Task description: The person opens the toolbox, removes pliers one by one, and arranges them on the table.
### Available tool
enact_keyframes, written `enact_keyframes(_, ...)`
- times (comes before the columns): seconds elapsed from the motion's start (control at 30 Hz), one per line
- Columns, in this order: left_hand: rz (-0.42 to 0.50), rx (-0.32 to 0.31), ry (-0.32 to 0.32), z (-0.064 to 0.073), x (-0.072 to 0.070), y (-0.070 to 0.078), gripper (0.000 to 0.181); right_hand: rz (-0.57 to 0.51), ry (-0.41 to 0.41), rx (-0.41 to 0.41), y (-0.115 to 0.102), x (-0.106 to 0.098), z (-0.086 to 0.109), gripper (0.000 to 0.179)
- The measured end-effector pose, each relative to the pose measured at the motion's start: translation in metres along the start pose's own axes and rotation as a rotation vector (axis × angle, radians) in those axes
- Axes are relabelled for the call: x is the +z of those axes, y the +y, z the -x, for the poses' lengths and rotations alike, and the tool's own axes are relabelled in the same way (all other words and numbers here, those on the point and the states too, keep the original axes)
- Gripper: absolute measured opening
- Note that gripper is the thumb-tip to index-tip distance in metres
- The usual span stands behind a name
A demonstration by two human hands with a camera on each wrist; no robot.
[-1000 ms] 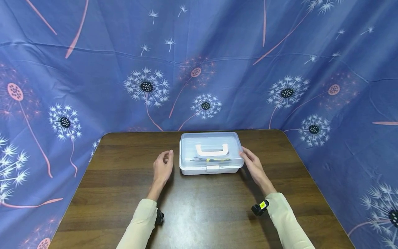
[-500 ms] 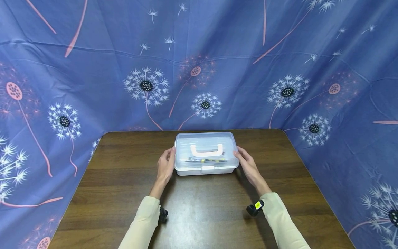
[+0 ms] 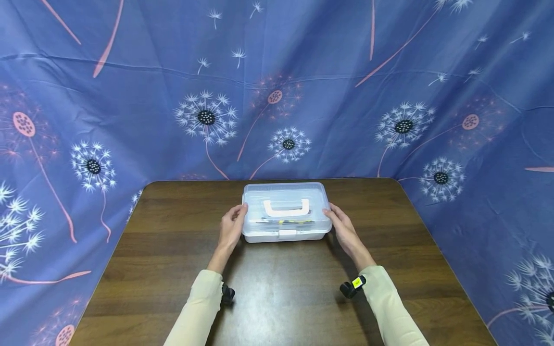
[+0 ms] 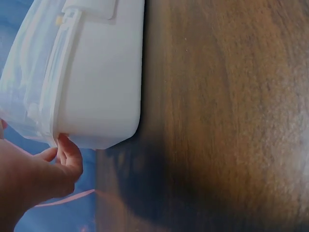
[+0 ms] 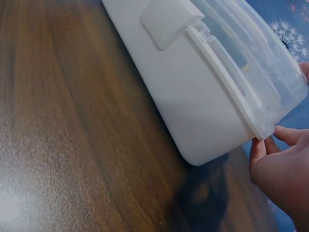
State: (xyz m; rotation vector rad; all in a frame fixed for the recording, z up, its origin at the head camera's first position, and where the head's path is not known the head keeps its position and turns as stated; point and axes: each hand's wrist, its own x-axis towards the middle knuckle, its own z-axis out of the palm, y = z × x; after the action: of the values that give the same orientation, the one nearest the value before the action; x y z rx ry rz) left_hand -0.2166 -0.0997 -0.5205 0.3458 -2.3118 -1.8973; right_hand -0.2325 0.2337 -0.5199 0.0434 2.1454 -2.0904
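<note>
A plastic storage box with a see-through lid and a white base sits near the table's back edge. Its white carry handle lies on the lid, and a white latch is closed at the front. Thin items, some with yellow parts, show dimly through the lid. My left hand holds the box's left end, with curled fingers under the rim in the left wrist view. At the opposite end my right hand grips likewise, its fingertips below the rim in the right wrist view.
The brown wooden table has a rounded back edge. Behind it and along the right hangs a blue cloth printed with dandelions. A small black wrist camera is worn at the right sleeve.
My left hand has come in from the left and taken hold of the box's left end. The box has shifted a little left, with my right hand following it.
</note>
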Motion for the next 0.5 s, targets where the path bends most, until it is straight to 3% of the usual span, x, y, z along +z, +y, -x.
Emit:
enact_keyframes(0.2,0.107,-0.027,-0.042,-0.0031,0.0001,-0.0011,0.062,-0.047,0.011,-0.005,0.0015,-0.0015,-0.0017,0.062)
enact_keyframes(0.5,0.123,-0.055,-0.053,0.0001,-0.0005,-0.0034,0.059,-0.085,0.018,0.007,0.0070,-0.0014,0.0066,0.063)
